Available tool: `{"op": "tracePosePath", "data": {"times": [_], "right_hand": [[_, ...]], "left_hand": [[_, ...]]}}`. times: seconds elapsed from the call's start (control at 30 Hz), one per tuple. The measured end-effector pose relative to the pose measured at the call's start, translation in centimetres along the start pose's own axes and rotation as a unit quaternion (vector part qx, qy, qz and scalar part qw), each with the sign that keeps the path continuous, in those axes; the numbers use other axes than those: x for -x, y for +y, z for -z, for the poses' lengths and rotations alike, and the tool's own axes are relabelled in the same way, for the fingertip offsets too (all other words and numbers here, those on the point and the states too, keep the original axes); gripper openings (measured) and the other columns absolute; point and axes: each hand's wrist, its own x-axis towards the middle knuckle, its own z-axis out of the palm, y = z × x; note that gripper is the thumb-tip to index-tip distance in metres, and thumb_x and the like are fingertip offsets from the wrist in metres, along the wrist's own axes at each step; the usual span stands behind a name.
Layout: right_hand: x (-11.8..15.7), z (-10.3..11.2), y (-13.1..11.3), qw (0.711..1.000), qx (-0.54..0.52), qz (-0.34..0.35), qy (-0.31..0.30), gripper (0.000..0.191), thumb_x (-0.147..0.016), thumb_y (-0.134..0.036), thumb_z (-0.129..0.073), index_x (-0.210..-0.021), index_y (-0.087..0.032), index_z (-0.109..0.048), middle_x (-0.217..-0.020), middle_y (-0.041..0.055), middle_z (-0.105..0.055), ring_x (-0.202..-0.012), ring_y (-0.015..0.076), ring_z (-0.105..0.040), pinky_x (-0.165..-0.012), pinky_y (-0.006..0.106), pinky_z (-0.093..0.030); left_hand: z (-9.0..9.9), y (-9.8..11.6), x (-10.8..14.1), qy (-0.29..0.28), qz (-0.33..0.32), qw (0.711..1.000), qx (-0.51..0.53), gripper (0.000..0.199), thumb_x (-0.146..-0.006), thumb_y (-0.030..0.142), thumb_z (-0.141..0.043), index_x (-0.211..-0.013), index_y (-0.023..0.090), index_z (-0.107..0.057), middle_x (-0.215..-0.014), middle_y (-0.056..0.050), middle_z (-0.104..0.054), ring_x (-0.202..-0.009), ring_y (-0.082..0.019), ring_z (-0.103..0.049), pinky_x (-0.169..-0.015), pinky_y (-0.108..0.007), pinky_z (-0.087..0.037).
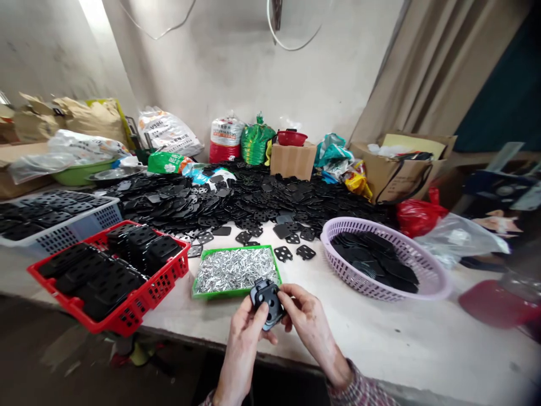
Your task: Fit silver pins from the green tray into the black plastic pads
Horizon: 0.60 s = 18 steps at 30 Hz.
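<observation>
Between my two hands is a black plate with round holes (270, 301), with a greyish layer showing along its edge. My left hand (247, 324) grips its left side, thumb over the face. On the right edge, the fingertips of my right hand (302, 307) pinch the same plate; whether they also hold a small pin is hidden. Just beyond the hands lies a green tray (236, 293) full of small silvery metal pins (236, 268). A few loose black plates with holes (305, 252) rest on the table behind it.
A red basket (169, 276) of stacked black plates stands left, with a grey-white basket (84, 225) behind. On the right sits a lilac basket (435, 282) holding black pieces. A heap of black plates (181, 203) spans the back, before bags and a cardboard box (293, 160).
</observation>
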Motion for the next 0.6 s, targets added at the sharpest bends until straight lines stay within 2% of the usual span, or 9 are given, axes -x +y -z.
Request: {"op": "tracePosePath", "data": {"times": [0.1, 0.17, 0.2, 0.27, 0.33, 0.4, 0.53, 0.6], "right_hand": [[0.1, 0.2, -0.2, 0.998, 0.04, 0.041, 0.015, 0.038, -0.086, -0.053, -0.058, -0.096, -0.017, -0.065, -0.073, 0.0041, -0.064, -0.046, 0.0131, -0.055, -0.039, 0.023, -0.047], [0.2, 0.5, -0.6, 0.982, 0.129, 0.126, 0.052, 0.031, -0.092, -0.046, -0.051, -0.098, -0.018, -0.064, -0.081, 0.0065, -0.065, -0.056, 0.0159, -0.061, -0.047, 0.025, -0.051], [0.2, 0.6, -0.8, 0.962, 0.192, 0.18, 0.07, 0.028, -0.095, -0.042, -0.048, -0.1, -0.019, -0.064, -0.085, 0.0075, -0.065, -0.062, 0.017, -0.063, -0.051, 0.025, -0.052], [0.5, 0.6, -1.0, 0.902, 0.323, 0.273, 0.084, 0.027, -0.098, -0.032, -0.041, -0.104, -0.019, -0.064, -0.089, 0.0085, -0.065, -0.065, 0.017, -0.064, -0.052, 0.024, -0.05], [1.0, 0.2, -0.9, 0.85, 0.414, 0.317, 0.069, 0.028, -0.099, -0.026, -0.037, -0.109, -0.018, -0.062, -0.088, 0.008, -0.066, -0.059, 0.0151, -0.062, -0.046, 0.023, -0.044], [1.4, -0.3, -0.6, 0.824, 0.454, 0.335, 0.055, 0.029, -0.1, -0.023, -0.034, -0.114, -0.018, -0.06, -0.09, 0.0077, -0.067, -0.058, 0.0144, -0.063, -0.044, 0.023, -0.042], [1.7, -0.8, -0.3, 0.813, 0.459, 0.352, 0.07, 0.029, -0.101, -0.021, -0.033, -0.118, -0.018, -0.057, -0.098, 0.0092, -0.067, -0.069, 0.0161, -0.067, -0.049, 0.023, -0.045], [1.7, -1.0, -0.4, 0.815, 0.454, 0.354, 0.062, 0.029, -0.1, -0.019, -0.035, -0.119, -0.018, -0.056, -0.098, 0.0094, -0.067, -0.068, 0.0161, -0.066, -0.05, 0.024, -0.047]], "left_hand": [[0.4, 0.0, -0.1, 0.024, -0.008, 1.0, 0.005, 0.034, -0.086, 0.04, -0.062, -0.112, 0.018, -0.066, -0.105, -0.01, -0.069, -0.077, -0.019, -0.063, -0.055, -0.025, -0.054], [0.7, -0.2, -0.2, 0.045, -0.014, 0.999, 0.004, 0.035, -0.085, 0.041, -0.063, -0.111, 0.017, -0.067, -0.103, -0.01, -0.069, -0.078, -0.02, -0.063, -0.053, -0.024, -0.054], [0.8, -0.5, -0.3, 0.054, -0.016, 0.998, 0.004, 0.036, -0.084, 0.041, -0.064, -0.11, 0.017, -0.068, -0.102, -0.01, -0.069, -0.079, -0.02, -0.064, -0.053, -0.024, -0.054], [0.8, -1.0, -0.3, 0.061, -0.014, 0.998, 0.009, 0.037, -0.082, 0.042, -0.066, -0.109, 0.016, -0.068, -0.102, -0.01, -0.07, -0.075, -0.019, -0.064, -0.056, -0.026, -0.055], [0.8, -1.7, -0.5, 0.073, -0.013, 0.997, 0.02, 0.039, -0.082, 0.043, -0.066, -0.111, 0.017, -0.068, -0.101, -0.009, -0.07, -0.066, -0.016, -0.064, -0.059, -0.028, -0.056], [0.7, -2.1, -0.7, 0.092, -0.017, 0.995, 0.018, 0.039, -0.081, 0.044, -0.066, -0.11, 0.018, -0.067, -0.099, -0.008, -0.071, -0.063, -0.015, -0.064, -0.059, -0.027, -0.056], [0.5, -1.9, -1.3, 0.094, -0.036, 0.995, -0.016, 0.036, -0.081, 0.042, -0.067, -0.105, 0.016, -0.068, -0.093, -0.008, -0.071, -0.07, -0.018, -0.065, -0.052, -0.023, -0.052], [0.4, -1.8, -1.4, 0.097, -0.037, 0.994, -0.014, 0.035, -0.081, 0.042, -0.066, -0.105, 0.017, -0.068, -0.095, -0.007, -0.071, -0.071, -0.018, -0.066, -0.054, -0.024, -0.053]]}}
